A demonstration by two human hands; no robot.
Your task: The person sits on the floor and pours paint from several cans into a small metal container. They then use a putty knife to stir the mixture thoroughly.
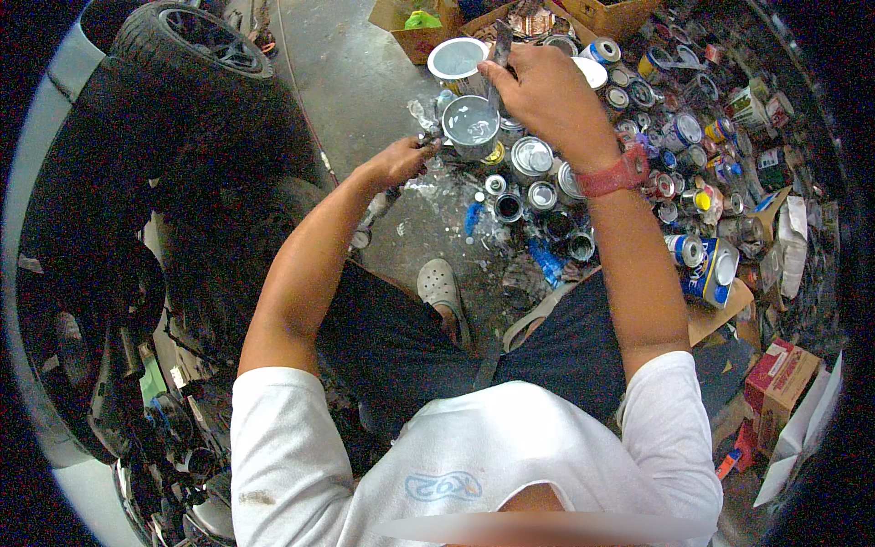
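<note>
My left hand (398, 165) is closed around what looks like a spray gun (377, 206). Its grey metal lower part, with a round gauge-like end, shows below the fingers. Just right of these fingers is an open round cup (469, 123) with pale grey liquid inside; whether it is joined to the gun I cannot make out. My right hand (521, 75) pinches a long flat grey strip (503, 46), held upright over the cup's right rim. Behind the cup stands a larger open white tub (458, 58), pale grey inside.
Many paint cans (531, 156) crowd the floor to the right. Cardboard boxes (415, 32) stand at the far side, and a red-and-brown box (779, 387) lies near right. At left are a car wheel (196, 41) and a hose (310, 128) along the concrete floor (351, 64).
</note>
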